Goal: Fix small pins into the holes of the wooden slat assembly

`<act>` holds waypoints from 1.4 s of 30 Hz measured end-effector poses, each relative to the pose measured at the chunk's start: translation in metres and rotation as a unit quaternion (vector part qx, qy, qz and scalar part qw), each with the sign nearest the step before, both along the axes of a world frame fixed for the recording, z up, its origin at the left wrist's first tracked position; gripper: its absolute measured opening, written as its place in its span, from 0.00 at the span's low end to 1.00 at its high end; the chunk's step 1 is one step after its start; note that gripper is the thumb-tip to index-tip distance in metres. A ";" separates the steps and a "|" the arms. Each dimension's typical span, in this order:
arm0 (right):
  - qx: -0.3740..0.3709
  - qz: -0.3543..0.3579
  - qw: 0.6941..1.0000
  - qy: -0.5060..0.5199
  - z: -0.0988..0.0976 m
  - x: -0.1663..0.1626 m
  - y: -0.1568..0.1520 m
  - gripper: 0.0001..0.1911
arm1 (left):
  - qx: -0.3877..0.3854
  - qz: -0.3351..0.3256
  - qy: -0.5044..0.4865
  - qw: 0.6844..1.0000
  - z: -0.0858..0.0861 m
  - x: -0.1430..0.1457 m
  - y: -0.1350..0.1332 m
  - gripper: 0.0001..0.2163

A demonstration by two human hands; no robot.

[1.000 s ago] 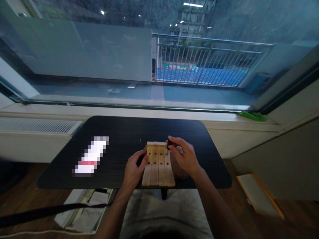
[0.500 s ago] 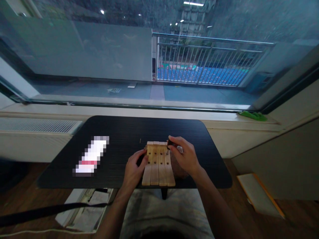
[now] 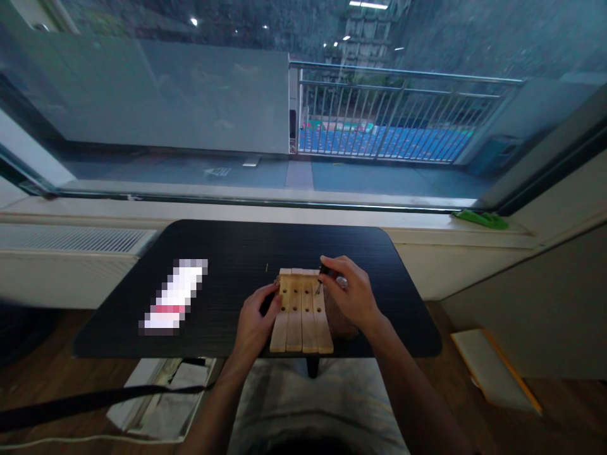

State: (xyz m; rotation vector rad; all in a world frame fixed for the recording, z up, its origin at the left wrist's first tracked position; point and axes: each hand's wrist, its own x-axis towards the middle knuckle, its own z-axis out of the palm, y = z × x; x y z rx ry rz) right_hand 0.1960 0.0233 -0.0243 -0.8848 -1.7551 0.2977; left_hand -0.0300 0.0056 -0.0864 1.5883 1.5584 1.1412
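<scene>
A pale wooden piece of several narrow slats side by side [image 3: 302, 332], with two rows of dark holes across it, lies near the front edge of the black table. My left hand [image 3: 255, 323] grips its left side, thumb on top and fingers at the edge. In my right hand [image 3: 355, 296] the dark handle of a small screwdriver [image 3: 324, 270] is pinched between thumb and fingers. Its thin shaft slants down to an upper hole in the rightmost slat. A brown object [image 3: 339, 321], partly covered by the wood and my right hand, sits beside the slats; its kind is unclear.
A tiny thin stick-like piece [image 3: 266, 267] lies on the black table [image 3: 227, 243] behind my left hand. Farther left is a blurred-out white rectangle [image 3: 175, 297]. An open white box [image 3: 161, 404] stands below the table. Beyond are the windowsill [image 3: 303, 218] and a green cloth [image 3: 481, 219].
My right hand has shifted up very slightly with the screwdriver, whose tip stays at the same hole. My left hand and the wooden piece hold nearly still.
</scene>
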 end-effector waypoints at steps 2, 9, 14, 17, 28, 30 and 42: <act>0.000 0.000 1.000 -0.002 -0.001 0.000 0.001 0.18 | -0.001 0.002 -0.001 1.000 0.001 0.000 0.000 0.20; -0.001 -0.026 1.000 -0.009 -0.005 -0.004 0.000 0.17 | 0.003 -0.002 0.003 1.000 0.000 0.000 0.001 0.20; -0.026 -0.045 0.999 -0.011 -0.006 -0.006 -0.001 0.16 | -0.002 0.003 0.003 1.000 -0.001 -0.001 0.001 0.21; -0.031 -0.052 0.998 -0.009 -0.007 -0.005 -0.002 0.14 | -0.003 0.002 0.002 1.000 -0.001 0.000 0.000 0.21; -0.026 -0.039 0.999 -0.012 -0.006 -0.003 0.000 0.13 | 0.000 0.001 0.004 1.000 -0.001 -0.002 -0.001 0.21; -0.021 -0.044 0.999 -0.013 -0.007 -0.005 0.000 0.13 | 0.001 0.000 0.003 1.000 -0.002 -0.002 -0.001 0.21; 0.012 -0.031 0.999 0.006 -0.006 -0.005 -0.001 0.18 | 0.003 -0.001 0.003 1.000 0.001 0.000 0.000 0.20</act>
